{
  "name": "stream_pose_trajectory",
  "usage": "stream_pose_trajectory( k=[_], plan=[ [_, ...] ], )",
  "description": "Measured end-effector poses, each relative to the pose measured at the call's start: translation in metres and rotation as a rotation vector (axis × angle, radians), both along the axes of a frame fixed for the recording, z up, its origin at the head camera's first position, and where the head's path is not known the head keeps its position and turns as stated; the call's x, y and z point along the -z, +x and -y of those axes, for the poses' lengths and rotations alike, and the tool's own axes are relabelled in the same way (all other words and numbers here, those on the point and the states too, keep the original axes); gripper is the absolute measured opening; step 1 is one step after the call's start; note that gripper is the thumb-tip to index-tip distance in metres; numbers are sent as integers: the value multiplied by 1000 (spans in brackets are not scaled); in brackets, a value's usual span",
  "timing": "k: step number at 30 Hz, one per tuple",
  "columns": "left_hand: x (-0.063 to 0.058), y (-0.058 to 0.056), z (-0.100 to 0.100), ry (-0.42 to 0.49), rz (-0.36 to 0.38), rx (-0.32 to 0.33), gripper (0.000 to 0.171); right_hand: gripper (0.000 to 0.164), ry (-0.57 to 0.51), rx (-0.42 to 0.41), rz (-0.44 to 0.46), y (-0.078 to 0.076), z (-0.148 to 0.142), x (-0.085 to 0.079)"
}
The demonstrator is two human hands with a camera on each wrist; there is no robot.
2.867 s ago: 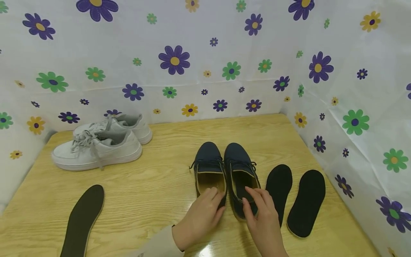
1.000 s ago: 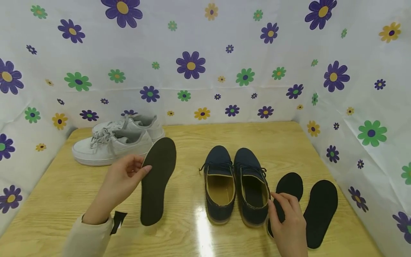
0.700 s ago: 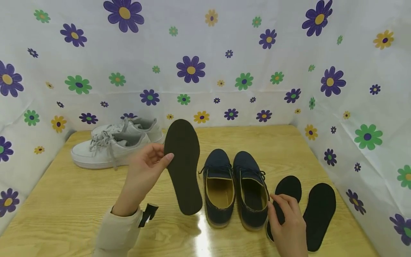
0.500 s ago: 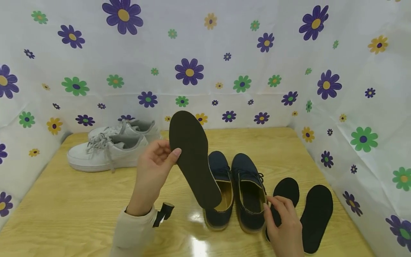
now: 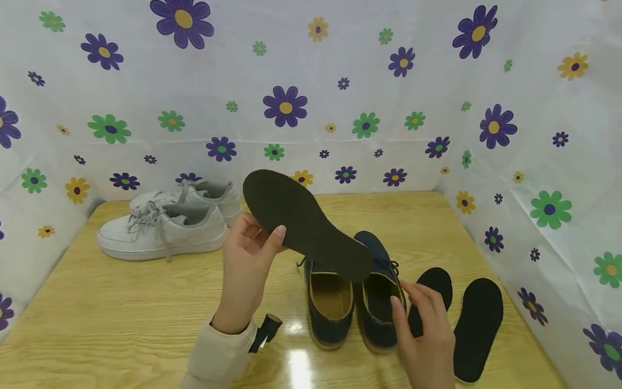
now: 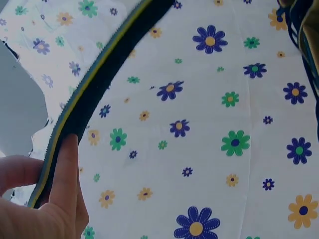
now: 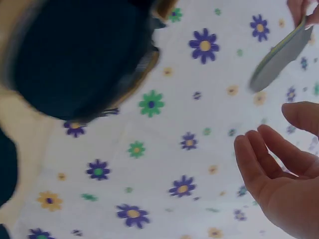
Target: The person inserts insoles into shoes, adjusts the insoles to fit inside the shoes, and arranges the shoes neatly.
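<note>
My left hand [image 5: 247, 270] pinches a dark insole [image 5: 311, 229] between thumb and fingers near its wide end. The insole hangs above a pair of navy lace-up shoes, its narrow end slanting down to the right. In the left wrist view the insole [image 6: 92, 82] shows edge-on with a yellowish layer. Below it, the left shoe [image 5: 331, 330] has a tan inside, while the right shoe [image 5: 380, 330] looks black inside. My right hand [image 5: 427, 335] is beside the right shoe's rim, thumb and fingers apart, holding nothing; the right wrist view shows its fingers [image 7: 249, 164] loosely bent.
Two black insoles lie at the right, one [image 5: 478, 329] bare to view and the other [image 5: 437, 286] partly behind my right hand. White sneakers [image 5: 160, 229] stand at the back left. Flowered white cloth [image 5: 301, 65] encloses the wooden table [image 5: 121, 313].
My left hand left the left shoe, took the insole from the table's left and carried it right, turning it from upright to slanted. My right hand moved from inside the right shoe to its rim.
</note>
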State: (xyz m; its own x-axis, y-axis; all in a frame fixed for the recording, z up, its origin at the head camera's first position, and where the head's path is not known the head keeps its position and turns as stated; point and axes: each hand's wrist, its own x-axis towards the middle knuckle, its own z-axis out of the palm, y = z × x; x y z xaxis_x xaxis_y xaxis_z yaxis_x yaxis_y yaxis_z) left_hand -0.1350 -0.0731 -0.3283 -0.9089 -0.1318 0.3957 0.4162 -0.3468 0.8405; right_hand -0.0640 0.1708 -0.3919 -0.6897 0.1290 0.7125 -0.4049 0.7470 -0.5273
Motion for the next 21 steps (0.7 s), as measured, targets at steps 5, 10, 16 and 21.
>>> stream_pose_trajectory(
  k=[5, 10, 16, 21],
  plan=[
    [4, 4, -16, 9, -41, 13, 30, 43, 54, -122, -105, -8, 14, -28],
    [12, 7, -32, 16, -132, 25, 32, 57, 200, -182, -108, -21, 24, -48],
    [18, 10, -46, -7, -181, 45, 32, 83, 335, -223, -86, -41, 29, -63],
    [20, 12, -49, -20, -140, 52, 35, 86, 374, -243, -61, -50, 28, -67]
  ],
)
